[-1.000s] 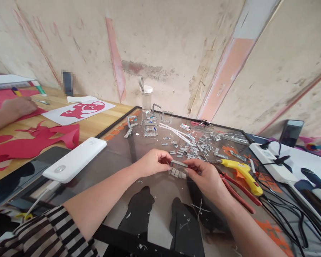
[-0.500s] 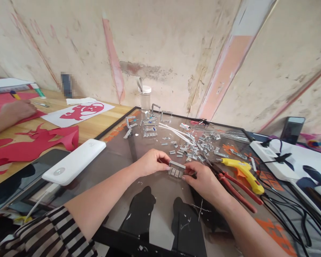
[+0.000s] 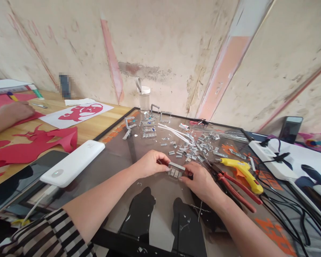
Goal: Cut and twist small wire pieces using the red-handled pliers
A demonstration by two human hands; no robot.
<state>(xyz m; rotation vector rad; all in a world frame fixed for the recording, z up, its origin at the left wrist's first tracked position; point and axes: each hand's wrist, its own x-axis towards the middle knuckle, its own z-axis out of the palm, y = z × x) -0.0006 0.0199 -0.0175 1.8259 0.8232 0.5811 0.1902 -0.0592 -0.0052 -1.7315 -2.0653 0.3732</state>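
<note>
My left hand [image 3: 149, 163] and my right hand [image 3: 199, 180] meet over a glass-covered framed picture [image 3: 117, 148] lying flat. Between their fingertips is a small silver metal strip [image 3: 177, 166], pinched at both ends, with a row of short metal pieces [image 3: 176, 173] just under it on the glass. Beyond my hands lies a scatter of several small silver metal bits [image 3: 194, 150] and white glue sticks [image 3: 173, 132].
Red-handled pliers [image 3: 237, 192] and a yellow glue gun [image 3: 243, 171] lie right of my right hand, with a power strip [image 3: 273, 160] and black cables beyond. A white power bank [image 3: 73, 162] lies left. Another person's hand [image 3: 14, 110] rests on red paper cut-outs [image 3: 32, 142]. A small jar [image 3: 144, 98] stands by the wall.
Both hands have lowered slightly toward the glass with the metal strip, bringing it closer to the row of pieces. My right hand has shifted a little left.
</note>
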